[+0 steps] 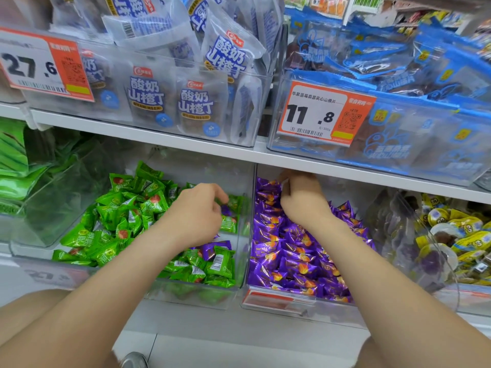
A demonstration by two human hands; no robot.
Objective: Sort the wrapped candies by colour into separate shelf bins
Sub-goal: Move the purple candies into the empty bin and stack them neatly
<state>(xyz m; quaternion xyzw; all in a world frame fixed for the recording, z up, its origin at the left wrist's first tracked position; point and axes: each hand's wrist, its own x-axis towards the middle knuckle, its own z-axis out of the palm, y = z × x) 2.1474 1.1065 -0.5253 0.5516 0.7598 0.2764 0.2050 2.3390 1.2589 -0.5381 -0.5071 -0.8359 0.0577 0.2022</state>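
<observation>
Step in hand: picking purple strays out of the green bin (245, 235), judging by what lies in it.
Near stray: a stray purple candy (215, 248) lies among the green candies (119, 208) toward the front, below the left wrist.
Left hand (198, 211): fingers curled down over a second purple candy (226, 210); whether they already pinch it I cannot tell.
Next move: close on that candy and lift it over the clear dividing wall (which stands high).
Right hand (301, 197): curled at the back of the purple bin (279, 301), above the purple candies (292, 256); what it holds, if anything, I cannot tell.
In the way: the shelf board (186, 140) hangs low over both bins.
Around: yellow-wrapped snacks (451, 240) to the right, a price card (318, 114) above.
</observation>
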